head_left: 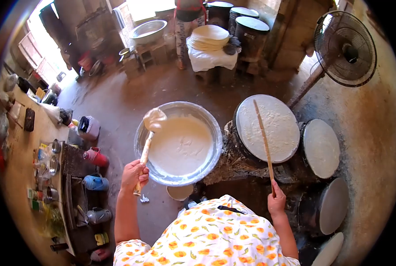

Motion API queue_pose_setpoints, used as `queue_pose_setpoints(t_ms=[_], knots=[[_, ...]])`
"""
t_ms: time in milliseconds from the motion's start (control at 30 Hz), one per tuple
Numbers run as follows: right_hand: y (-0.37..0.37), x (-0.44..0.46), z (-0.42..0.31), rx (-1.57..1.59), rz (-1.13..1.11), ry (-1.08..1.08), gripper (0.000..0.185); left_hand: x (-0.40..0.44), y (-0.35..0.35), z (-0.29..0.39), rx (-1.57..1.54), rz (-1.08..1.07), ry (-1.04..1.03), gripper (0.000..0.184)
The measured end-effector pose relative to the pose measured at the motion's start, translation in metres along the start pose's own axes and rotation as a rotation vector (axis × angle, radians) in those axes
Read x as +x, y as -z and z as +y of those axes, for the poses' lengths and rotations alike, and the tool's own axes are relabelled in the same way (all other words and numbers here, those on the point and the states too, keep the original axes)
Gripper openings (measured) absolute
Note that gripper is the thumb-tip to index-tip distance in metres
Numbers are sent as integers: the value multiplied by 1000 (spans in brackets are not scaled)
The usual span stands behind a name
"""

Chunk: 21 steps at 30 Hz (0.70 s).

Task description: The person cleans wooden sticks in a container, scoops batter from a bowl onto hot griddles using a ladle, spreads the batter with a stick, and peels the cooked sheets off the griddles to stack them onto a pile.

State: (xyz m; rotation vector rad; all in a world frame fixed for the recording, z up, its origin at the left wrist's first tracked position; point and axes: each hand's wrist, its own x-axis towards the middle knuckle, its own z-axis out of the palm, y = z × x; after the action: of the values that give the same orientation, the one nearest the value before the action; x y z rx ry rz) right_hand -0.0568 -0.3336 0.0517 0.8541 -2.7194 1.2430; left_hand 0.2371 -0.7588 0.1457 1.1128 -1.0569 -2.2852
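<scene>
My left hand (135,175) is closed around the handle of a batter-coated ladle (155,119), whose bowl hangs over the left rim of a wide metal basin (217,128). Pale batter (180,146) fills much of that basin. In my right hand (276,198) is a long flat wooden stick (263,131), gripped at its near end. The stick reaches across a round griddle (286,119) covered with a thin white layer of batter; whether it touches the surface I cannot tell.
More round griddle tops (322,148) curve down my right side, one (333,206) lower down. A standing fan (346,48) is at upper right. Behind the basin, stacked flatbreads (208,37) rest on a cloth-covered stand, near a standing person (190,26). Kettles (96,182) line the left shelving.
</scene>
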Motion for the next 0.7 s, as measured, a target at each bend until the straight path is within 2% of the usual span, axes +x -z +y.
queue_pose_setpoints(t_ms=[33, 200, 333, 433, 533, 700], knots=[[0, -1, -6, 4, -21, -6, 57, 9, -4, -1, -2, 13, 34, 11], [-2, -18, -27, -58, -65, -37, 59, 33, -52, 13, 82, -54, 183, 11], [12, -37, -46, -116, -34, -79, 58, 53, -132, 23, 205, -278, 270, 13], [31, -52, -44, -164, 64, -89, 58, 53, -216, 16, 377, -423, 251, 10], [63, -68, -30, -213, 188, -156, 59, 40, -301, -12, 553, -641, 210, 7], [139, -110, 30, -366, 401, -286, 63, -19, -441, -108, 703, -929, 156, 9]])
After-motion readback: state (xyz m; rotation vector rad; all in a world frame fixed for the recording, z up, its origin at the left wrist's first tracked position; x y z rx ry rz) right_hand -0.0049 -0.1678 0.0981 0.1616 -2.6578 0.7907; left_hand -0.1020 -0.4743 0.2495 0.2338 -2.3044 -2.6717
